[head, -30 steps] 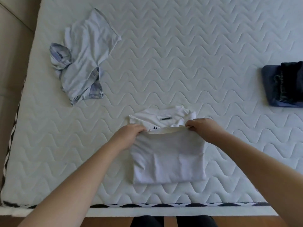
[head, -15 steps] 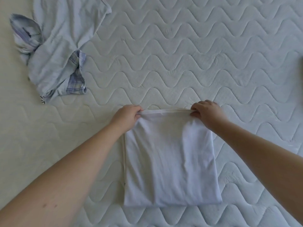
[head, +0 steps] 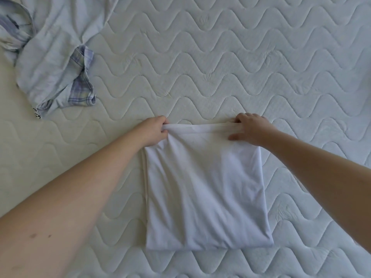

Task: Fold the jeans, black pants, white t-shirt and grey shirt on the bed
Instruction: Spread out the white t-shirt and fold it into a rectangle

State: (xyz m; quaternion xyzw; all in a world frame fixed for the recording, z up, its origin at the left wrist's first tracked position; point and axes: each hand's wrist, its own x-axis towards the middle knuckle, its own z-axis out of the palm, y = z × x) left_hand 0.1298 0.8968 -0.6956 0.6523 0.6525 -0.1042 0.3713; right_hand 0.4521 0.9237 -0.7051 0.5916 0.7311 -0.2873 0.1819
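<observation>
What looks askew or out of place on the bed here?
Only the grey shirt, crumpled unfolded at the upper left. The white t-shirt lies as a neat rectangle, left hand and right hand pinching its far edge.

The white t-shirt [head: 204,189] is showing as thin, matt knit cloth, smooth across its folded face with a few soft creases; its far edge is bunching into a rolled band. The grey shirt [head: 54,55], at 10 o'clock from it, is presenting as light woven cloth, matt and heavily rumpled, with a plaid-patterned lining showing at its turned-back parts. The bed [head: 220,63] is displaying a quilted textile cover, matt and off-white, stitched in wavy lines that are leaving raised, padded ridges across the surface.
</observation>
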